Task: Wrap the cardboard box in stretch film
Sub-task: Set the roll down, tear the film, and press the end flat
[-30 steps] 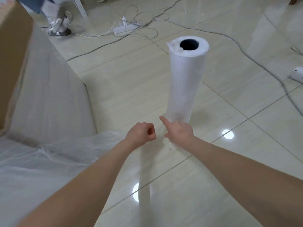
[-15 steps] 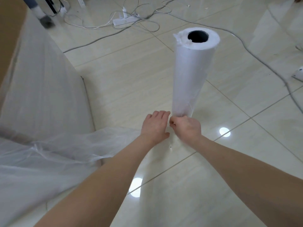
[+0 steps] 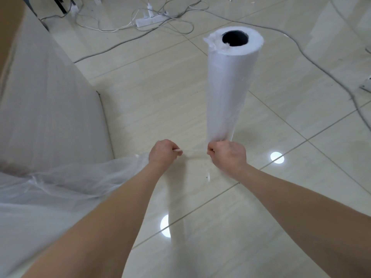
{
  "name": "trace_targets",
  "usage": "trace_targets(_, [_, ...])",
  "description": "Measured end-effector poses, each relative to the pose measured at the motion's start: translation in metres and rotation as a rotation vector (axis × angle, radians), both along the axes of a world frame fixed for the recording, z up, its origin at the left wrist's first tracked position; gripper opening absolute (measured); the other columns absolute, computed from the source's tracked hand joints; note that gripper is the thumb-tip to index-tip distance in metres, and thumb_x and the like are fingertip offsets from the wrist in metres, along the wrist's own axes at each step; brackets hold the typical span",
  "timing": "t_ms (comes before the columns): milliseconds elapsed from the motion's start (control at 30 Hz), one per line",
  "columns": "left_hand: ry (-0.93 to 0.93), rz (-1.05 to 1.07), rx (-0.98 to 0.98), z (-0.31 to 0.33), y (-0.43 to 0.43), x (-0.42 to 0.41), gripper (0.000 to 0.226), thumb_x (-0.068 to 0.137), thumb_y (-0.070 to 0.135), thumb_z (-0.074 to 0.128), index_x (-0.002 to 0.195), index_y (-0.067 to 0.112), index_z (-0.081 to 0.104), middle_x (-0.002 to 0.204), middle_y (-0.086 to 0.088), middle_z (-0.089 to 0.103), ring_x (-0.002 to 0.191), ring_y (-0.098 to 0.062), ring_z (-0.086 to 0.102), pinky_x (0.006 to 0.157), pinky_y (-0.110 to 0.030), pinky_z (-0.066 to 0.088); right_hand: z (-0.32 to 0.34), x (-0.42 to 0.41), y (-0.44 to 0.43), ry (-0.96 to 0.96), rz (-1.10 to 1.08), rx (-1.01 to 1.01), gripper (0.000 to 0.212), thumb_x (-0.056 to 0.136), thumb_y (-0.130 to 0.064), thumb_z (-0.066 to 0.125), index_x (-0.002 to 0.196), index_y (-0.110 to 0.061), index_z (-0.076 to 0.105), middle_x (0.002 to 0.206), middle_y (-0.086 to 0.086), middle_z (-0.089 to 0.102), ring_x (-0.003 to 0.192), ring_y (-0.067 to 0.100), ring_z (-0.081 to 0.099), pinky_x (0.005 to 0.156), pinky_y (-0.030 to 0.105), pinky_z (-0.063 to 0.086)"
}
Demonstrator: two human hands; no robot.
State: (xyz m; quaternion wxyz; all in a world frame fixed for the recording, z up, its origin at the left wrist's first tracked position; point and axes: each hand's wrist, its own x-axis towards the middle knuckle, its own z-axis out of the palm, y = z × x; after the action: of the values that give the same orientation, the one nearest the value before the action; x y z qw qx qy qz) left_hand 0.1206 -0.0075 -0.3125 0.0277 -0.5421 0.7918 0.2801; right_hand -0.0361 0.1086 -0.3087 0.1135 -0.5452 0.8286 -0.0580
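A tall white roll of stretch film [image 3: 228,85] stands upright on the tiled floor, its dark hollow core facing up. The cardboard box [image 3: 46,93] fills the left side, its wall covered in cloudy film, with bare brown cardboard at the top left corner. Loose film [image 3: 76,177] trails from the box towards my hands. My left hand [image 3: 163,153] grips the bunched film. My right hand [image 3: 227,155] grips the film at the foot of the roll. A thin twisted strand of film [image 3: 193,154] is stretched taut between both fists.
A white power strip [image 3: 150,20] and several grey cables lie on the floor at the back. One cable [image 3: 341,81] runs down the right side. A white object [image 3: 366,87] sits at the right edge. Ceiling lights reflect on the glossy tiles.
My hands, close together at the roll's foot half a second ago, have drawn apart with a strand of film pulled tight between them. The view has shifted a little closer.
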Motion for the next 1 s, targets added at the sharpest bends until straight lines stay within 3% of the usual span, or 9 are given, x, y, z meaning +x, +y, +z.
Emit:
trace_targets(233, [-0.133, -0.188, -0.064, -0.007, 0.012, -0.003, 0.021, 0.094, 0.031, 0.057, 0.096, 0.017, 0.072, 0.099, -0.006, 0.07, 0.097, -0.027, 0.063, 0.077, -0.03, 0.047, 0.011, 0.006, 0.01, 0.138, 0.197, -0.079, 0.024, 0.099, -0.034, 0.043, 0.119, -0.031, 0.056, 0.107, -0.001, 0.068, 0.093, 0.028, 0.065, 0.065, 0.027, 0.034])
trace_targets(333, [-0.171, -0.205, -0.092, -0.011, 0.015, 0.001, 0.019, 0.095, 0.029, 0.056, 0.097, 0.019, 0.072, 0.1, -0.004, 0.07, 0.097, -0.025, 0.064, 0.072, -0.027, 0.043, 0.015, 0.025, 0.02, 0.259, 0.377, -0.168, 0.029, 0.088, -0.043, 0.061, 0.114, -0.03, 0.06, 0.087, -0.004, 0.073, 0.072, 0.025, 0.069, 0.056, 0.026, 0.035])
trace_targets(433, [-0.181, -0.24, -0.115, -0.01, 0.019, 0.003, 0.02, 0.095, 0.027, 0.054, 0.099, 0.02, 0.072, 0.1, -0.003, 0.07, 0.097, -0.025, 0.064, 0.07, -0.025, 0.04, 0.014, 0.03, 0.022, 0.156, 0.347, -0.048, 0.032, 0.098, -0.04, 0.043, 0.127, -0.025, 0.045, 0.112, 0.0, 0.068, 0.097, 0.029, 0.065, 0.066, 0.029, 0.032])
trace_targets(533, [-0.2, -0.249, -0.122, -0.007, 0.022, 0.002, 0.02, 0.095, 0.023, 0.053, 0.1, 0.02, 0.072, 0.101, -0.003, 0.07, 0.099, -0.025, 0.063, 0.071, -0.027, 0.041, 0.018, 0.035, 0.02, 0.282, 0.506, -0.122, 0.028, 0.087, -0.042, 0.061, 0.108, -0.023, 0.058, 0.091, -0.003, 0.07, 0.075, 0.025, 0.068, 0.055, 0.024, 0.026])
trace_targets(600, [-0.199, -0.235, -0.116, -0.008, 0.02, 0.004, 0.02, 0.095, 0.025, 0.053, 0.1, 0.021, 0.072, 0.101, -0.004, 0.07, 0.1, -0.026, 0.063, 0.073, -0.028, 0.044, 0.017, 0.043, 0.026, 0.299, 0.624, 0.009, 0.026, 0.079, -0.044, 0.069, 0.093, -0.023, 0.064, 0.077, -0.003, 0.069, 0.062, 0.023, 0.066, 0.051, 0.022, 0.023])
trace_targets(733, [-0.215, -0.217, -0.114, -0.008, 0.014, 0.012, 0.019, 0.093, 0.021, 0.054, 0.096, 0.022, 0.072, 0.1, -0.002, 0.07, 0.097, -0.026, 0.064, 0.073, -0.028, 0.045, 0.006, 0.036, 0.032, 0.142, 0.442, 0.304, 0.029, 0.098, -0.039, 0.039, 0.115, -0.02, 0.054, 0.119, 0.005, 0.061, 0.11, 0.026, 0.059, 0.077, 0.029, 0.034])
trace_targets(833, [-0.221, -0.235, -0.105, -0.008, 0.012, 0.012, 0.017, 0.094, 0.023, 0.054, 0.091, 0.022, 0.071, 0.1, -0.002, 0.07, 0.095, -0.025, 0.064, 0.072, -0.028, 0.045, 0.01, 0.028, 0.033, 0.132, 0.406, 0.076, 0.027, 0.094, -0.046, 0.049, 0.101, -0.022, 0.059, 0.106, -0.003, 0.064, 0.098, 0.022, 0.063, 0.069, 0.029, 0.038])
trace_targets(933, [-0.228, -0.258, -0.093, -0.007, 0.012, 0.011, 0.017, 0.092, 0.022, 0.054, 0.09, 0.023, 0.071, 0.101, -0.003, 0.07, 0.094, -0.026, 0.064, 0.072, -0.028, 0.045, 0.01, 0.033, 0.038, 0.137, 0.68, -0.358, 0.027, 0.067, -0.041, 0.08, 0.075, -0.022, 0.062, 0.077, -0.003, 0.059, 0.064, 0.018, 0.061, 0.044, 0.022, 0.028])
trace_targets(1000, [-0.235, -0.271, -0.107, -0.005, 0.014, 0.01, 0.018, 0.091, 0.021, 0.053, 0.096, 0.019, 0.071, 0.102, -0.007, 0.068, 0.098, -0.029, 0.063, 0.073, -0.029, 0.043, 0.014, 0.038, 0.035, 0.12, 0.765, -0.515, 0.032, 0.065, -0.032, 0.081, 0.087, -0.019, 0.061, 0.085, 0.001, 0.058, 0.07, 0.02, 0.059, 0.04, 0.023, 0.034])
